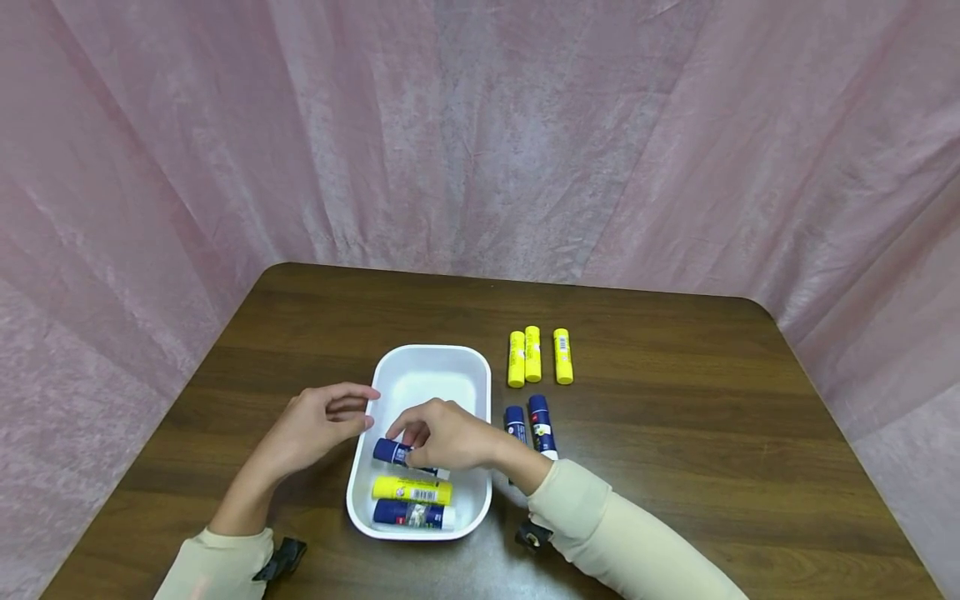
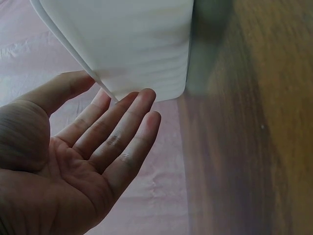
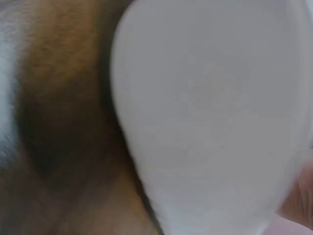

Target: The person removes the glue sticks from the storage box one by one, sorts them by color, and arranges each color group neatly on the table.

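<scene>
A white tray (image 1: 431,379) stands on the table in the head view. Inside lie a yellow glue stick (image 1: 412,490) and a dark blue glue stick (image 1: 397,512) with a white end. My right hand (image 1: 450,437) reaches over the tray's right rim and pinches another dark blue glue stick (image 1: 390,451), just above the yellow one in view. My left hand (image 1: 311,429) is at the tray's left rim. In the left wrist view its relaxed fingers (image 2: 124,139) touch the tray's outside. The right wrist view shows mostly tray wall (image 3: 210,107), with part of the hand (image 3: 301,200) at the edge.
To the tray's right, several yellow glue sticks (image 1: 563,357) lie at the back of the brown wooden table (image 1: 675,400). Nearer lie blue glue sticks (image 1: 540,421), partly behind my right forearm. A pink curtain (image 1: 480,142) hangs behind the table.
</scene>
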A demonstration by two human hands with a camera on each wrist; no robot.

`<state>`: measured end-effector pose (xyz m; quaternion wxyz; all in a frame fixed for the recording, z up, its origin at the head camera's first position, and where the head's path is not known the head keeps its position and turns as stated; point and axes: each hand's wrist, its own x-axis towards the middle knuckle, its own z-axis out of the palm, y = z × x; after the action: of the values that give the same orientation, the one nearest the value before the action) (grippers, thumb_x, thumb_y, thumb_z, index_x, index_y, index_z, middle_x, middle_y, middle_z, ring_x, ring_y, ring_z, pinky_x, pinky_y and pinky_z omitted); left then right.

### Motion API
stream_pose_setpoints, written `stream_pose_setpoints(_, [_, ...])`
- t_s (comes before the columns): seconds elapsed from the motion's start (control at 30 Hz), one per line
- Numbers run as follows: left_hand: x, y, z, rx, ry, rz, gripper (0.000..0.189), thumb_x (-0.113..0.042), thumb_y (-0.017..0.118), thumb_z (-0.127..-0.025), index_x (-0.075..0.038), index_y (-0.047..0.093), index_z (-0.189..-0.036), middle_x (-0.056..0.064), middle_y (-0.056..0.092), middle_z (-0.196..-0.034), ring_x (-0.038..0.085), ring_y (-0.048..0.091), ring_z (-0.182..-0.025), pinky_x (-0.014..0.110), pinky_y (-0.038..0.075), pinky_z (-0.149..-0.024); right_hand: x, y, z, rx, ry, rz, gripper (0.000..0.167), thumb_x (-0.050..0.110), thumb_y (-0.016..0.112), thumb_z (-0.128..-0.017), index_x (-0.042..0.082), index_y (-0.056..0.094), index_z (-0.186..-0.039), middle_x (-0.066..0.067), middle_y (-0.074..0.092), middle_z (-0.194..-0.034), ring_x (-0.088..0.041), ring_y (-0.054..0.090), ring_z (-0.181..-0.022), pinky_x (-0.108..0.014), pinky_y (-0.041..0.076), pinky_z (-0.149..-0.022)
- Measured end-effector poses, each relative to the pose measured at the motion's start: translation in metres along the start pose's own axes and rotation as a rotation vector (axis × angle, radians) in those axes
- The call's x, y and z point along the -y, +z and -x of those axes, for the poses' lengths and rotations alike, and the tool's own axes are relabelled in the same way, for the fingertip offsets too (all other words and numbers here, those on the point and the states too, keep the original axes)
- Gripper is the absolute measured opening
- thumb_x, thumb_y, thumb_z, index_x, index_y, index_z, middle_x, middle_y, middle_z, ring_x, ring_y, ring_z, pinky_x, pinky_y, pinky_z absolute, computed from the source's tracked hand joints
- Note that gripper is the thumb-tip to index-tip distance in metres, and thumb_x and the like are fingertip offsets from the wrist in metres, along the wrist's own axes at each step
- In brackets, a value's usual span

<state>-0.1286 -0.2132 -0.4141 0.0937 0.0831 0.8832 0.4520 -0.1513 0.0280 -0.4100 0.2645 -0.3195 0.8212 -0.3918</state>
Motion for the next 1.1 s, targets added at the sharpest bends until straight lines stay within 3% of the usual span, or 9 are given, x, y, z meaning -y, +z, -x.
stream_pose_setpoints(0.23, [-0.003,0.003,0.001,0.006,-0.020,0.006,0.037,-0.019,0.075,-0.094,-0.008,0.070,-0.129,0.017,0.071,-0.131,0.032,0.073,-0.117,0.041,0.064,-0.092,0.002,-0.022,0.016,-0.075,-0.041,-0.061,0.031,0.005,0.074,-0.090,0.009,0.073,-0.121,-0.004,0.074,-0.100,-0.008,0.064,-0.090,-0.017,0.055,-0.082])
stream_pose_setpoints(0.6, [-0.003,0.003,0.001,0.001,-0.012,0.005,0.036,-0.019,0.076,-0.094,-0.009,0.070,-0.128,0.015,0.072,-0.131,0.030,0.073,-0.116,0.037,0.063,-0.091,-0.004,-0.058,0.043,-0.299,0.070,-0.333,0.037,0.005,0.071,-0.093,0.009,0.069,-0.129,-0.012,0.068,-0.112,-0.021,0.065,-0.100,-0.026,0.058,-0.082])
stream_pose_setpoints(1.1, [0.001,0.002,0.000,0.005,-0.034,-0.007,0.035,-0.018,0.075,-0.094,-0.012,0.070,-0.128,0.013,0.072,-0.131,0.029,0.072,-0.117,0.035,0.063,-0.091,-0.033,-0.075,0.079,-0.654,0.191,-0.596,0.044,0.000,0.069,-0.094,0.001,0.062,-0.137,-0.017,0.062,-0.120,-0.016,0.063,-0.104,-0.019,0.057,-0.085])
